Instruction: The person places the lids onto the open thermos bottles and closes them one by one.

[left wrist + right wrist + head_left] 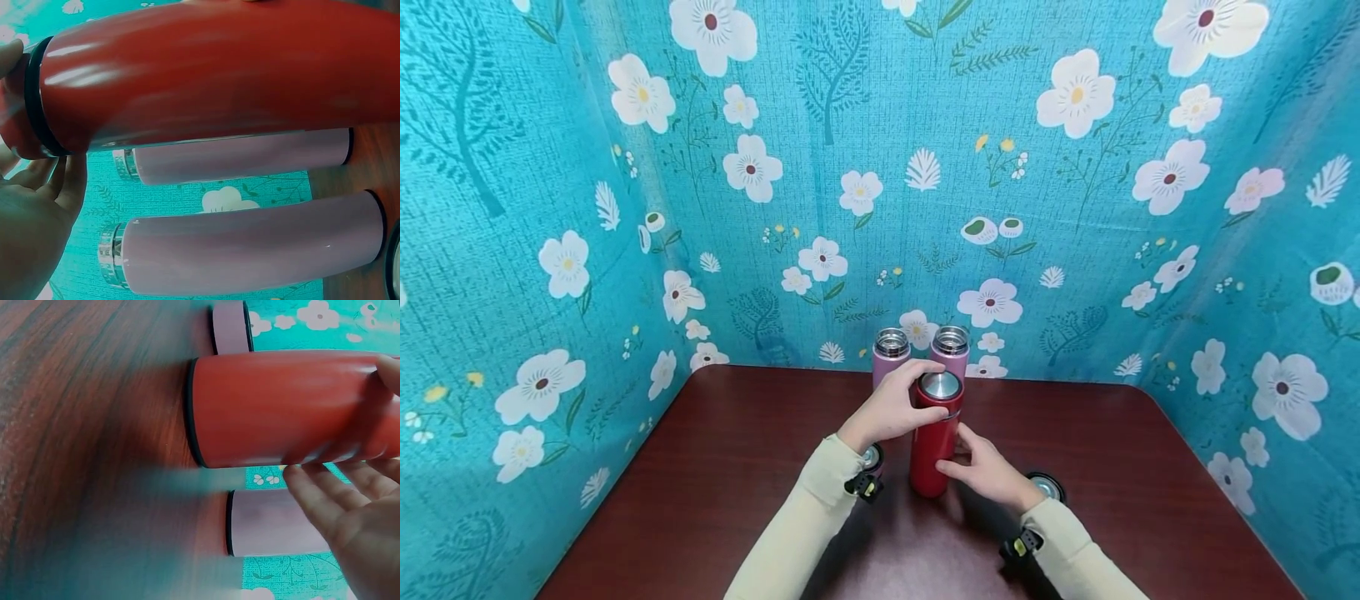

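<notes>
Right arm in from 5 o'clock, right hand curled round upright red flask mid-bench; left arm from 7 o'clock, left hand pinching its lid. Lilac flasks beyond, toward 11 and 12 o'clock.

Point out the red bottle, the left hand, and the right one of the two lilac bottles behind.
Red bottle [928,446]: head view, on its body below the lid.
Left hand [889,410]: head view, on the back of the hand.
Right lilac bottle [957,363]: head view, on its body just under the metal neck.
</notes>
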A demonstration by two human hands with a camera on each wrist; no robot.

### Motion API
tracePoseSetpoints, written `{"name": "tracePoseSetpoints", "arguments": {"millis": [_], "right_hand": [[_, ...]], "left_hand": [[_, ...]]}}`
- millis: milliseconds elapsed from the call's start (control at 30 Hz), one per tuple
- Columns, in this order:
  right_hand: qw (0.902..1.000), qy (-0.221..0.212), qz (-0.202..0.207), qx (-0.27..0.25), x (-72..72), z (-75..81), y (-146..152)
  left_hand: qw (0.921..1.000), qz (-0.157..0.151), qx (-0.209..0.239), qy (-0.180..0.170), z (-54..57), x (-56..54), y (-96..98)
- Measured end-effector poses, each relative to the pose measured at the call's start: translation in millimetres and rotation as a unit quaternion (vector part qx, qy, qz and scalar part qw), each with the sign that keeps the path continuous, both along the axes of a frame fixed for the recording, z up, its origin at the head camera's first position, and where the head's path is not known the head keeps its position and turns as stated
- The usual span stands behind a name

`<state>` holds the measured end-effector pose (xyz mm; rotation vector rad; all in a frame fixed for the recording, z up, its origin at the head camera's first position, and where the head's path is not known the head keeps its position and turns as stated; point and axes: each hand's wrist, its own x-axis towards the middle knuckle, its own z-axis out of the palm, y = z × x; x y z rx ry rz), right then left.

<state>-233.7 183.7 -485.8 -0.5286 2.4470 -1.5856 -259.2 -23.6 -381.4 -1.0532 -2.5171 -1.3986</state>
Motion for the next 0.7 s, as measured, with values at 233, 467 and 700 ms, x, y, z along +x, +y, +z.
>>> {"name": "tracePoseSetpoints", "arguments": {"millis": [233,467,700], "right_hand": [[0.9998,-0.005,-0.012,-0.013,0.2,-1.0,2],[0.9993,-0.020,0.006,-0.030,0.3,0.8,5],[0.9995,0.006,0.022,-0.021,-1.7,1.6,6]], "left_hand": [[0.9989,0.003,0.038,-0.026,-6.7,1.0,-1.4],[0.9892,0.006,0.118,-0.087,-19.4,0.1,-1.5],[0.9816,0.008,0.153,-0.114,-26.1,-0.4,-3.5]]}}
